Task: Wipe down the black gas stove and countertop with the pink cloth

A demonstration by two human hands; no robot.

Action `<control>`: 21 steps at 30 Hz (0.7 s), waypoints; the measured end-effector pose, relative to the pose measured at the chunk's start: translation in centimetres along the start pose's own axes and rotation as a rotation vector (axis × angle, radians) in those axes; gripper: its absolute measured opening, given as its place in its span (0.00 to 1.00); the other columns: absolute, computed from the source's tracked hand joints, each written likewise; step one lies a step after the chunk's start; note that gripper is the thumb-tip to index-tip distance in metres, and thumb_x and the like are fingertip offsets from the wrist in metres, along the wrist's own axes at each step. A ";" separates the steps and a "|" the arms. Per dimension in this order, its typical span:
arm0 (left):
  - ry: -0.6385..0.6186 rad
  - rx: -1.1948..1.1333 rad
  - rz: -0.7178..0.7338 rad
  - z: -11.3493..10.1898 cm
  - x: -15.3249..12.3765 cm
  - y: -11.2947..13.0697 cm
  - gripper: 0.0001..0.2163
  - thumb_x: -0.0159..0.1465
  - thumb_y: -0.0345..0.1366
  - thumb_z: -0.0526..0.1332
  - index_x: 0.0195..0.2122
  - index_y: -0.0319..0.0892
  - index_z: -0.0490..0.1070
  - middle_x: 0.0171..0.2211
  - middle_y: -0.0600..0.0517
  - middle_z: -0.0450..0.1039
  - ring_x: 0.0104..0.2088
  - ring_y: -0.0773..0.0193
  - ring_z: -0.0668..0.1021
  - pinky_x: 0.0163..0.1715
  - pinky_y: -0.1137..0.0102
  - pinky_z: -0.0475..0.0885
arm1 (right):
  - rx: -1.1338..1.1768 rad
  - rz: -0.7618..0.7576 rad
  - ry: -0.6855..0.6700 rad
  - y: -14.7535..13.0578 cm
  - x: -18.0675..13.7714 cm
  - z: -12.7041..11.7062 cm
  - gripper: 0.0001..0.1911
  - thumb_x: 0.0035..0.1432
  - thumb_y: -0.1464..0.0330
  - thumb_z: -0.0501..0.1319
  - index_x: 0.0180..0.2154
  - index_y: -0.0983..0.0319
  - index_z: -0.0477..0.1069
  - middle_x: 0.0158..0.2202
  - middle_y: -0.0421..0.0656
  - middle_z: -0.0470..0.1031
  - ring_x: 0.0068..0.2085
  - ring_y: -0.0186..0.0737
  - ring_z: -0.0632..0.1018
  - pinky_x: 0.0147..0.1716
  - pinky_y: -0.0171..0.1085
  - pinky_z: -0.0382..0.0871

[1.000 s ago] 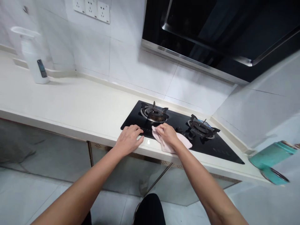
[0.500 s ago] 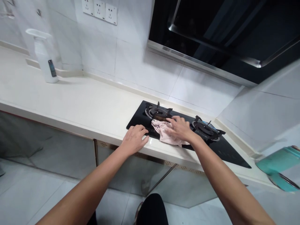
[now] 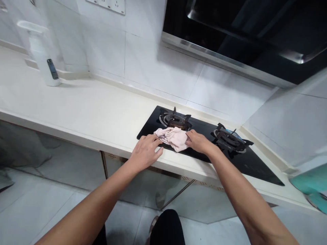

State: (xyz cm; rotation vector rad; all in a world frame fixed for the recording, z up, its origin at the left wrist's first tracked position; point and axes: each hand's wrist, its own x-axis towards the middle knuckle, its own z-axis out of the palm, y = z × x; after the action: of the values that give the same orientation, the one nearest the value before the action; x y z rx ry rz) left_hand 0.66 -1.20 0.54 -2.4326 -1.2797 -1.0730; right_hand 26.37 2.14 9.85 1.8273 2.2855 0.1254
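Observation:
A crumpled pale pink cloth (image 3: 175, 137) lies on the black glass gas hob (image 3: 204, 131), in front of the left burner (image 3: 176, 120). My right hand (image 3: 200, 141) has its fingers closed on the cloth's right edge. At the hob's front left corner, my left hand (image 3: 145, 151) rests flat with its thumb apart from the fingers. Its fingertips come right up to the cloth's left end; whether they touch it I cannot tell. Brownish marks show on the front of the left burner.
Beyond my right hand stands the right burner (image 3: 231, 137) with its raised pan supports. A white spray bottle (image 3: 43, 63) is on the pale countertop (image 3: 102, 109) to the left. A dark range hood (image 3: 230, 37) overhangs the hob. Something teal (image 3: 311, 182) sits at the right end.
My right hand has drawn in its fingers and gripped the cloth. The cloth has shifted left and is more bunched, near my left hand, which stays almost in place.

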 end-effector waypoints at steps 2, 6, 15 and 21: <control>-0.005 -0.018 0.005 -0.1 -0.1 -0.1 0.09 0.69 0.35 0.62 0.47 0.41 0.80 0.51 0.43 0.79 0.52 0.50 0.79 0.50 0.55 0.71 | -0.024 0.019 -0.050 1.2 2.1 -0.9 0.19 0.67 0.63 0.58 0.56 0.61 0.70 0.58 0.54 0.74 0.57 0.53 0.77 0.52 0.43 0.66; -0.006 -0.029 -0.006 -0.2 -0.2 -0.2 0.10 0.70 0.36 0.61 0.48 0.41 0.80 0.50 0.44 0.80 0.52 0.52 0.79 0.50 0.56 0.71 | -0.060 0.088 -0.148 4.7 4.8 -1.9 0.17 0.60 0.68 0.64 0.52 0.62 0.75 0.55 0.55 0.78 0.54 0.53 0.79 0.47 0.42 0.69; 0.002 -0.031 -0.013 -0.1 -0.1 0.0 0.10 0.72 0.36 0.60 0.47 0.41 0.80 0.50 0.44 0.80 0.51 0.53 0.79 0.49 0.57 0.71 | 0.004 0.148 -0.265 9.5 6.5 -1.0 0.17 0.56 0.70 0.64 0.48 0.62 0.76 0.41 0.48 0.82 0.38 0.44 0.81 0.36 0.36 0.71; 0.004 -0.010 -0.023 0.1 0.1 0.1 0.10 0.71 0.37 0.59 0.45 0.43 0.80 0.49 0.44 0.80 0.50 0.52 0.79 0.48 0.57 0.70 | 0.049 0.031 -0.145 7.5 3.8 -0.9 0.24 0.60 0.62 0.60 0.56 0.61 0.73 0.55 0.51 0.76 0.52 0.50 0.78 0.48 0.41 0.71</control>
State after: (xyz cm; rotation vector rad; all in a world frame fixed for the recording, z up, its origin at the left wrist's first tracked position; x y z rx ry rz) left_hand 0.85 -1.17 0.55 -2.4272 -1.3070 -1.0928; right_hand 32.55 7.57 11.81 1.8318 2.1806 -0.0568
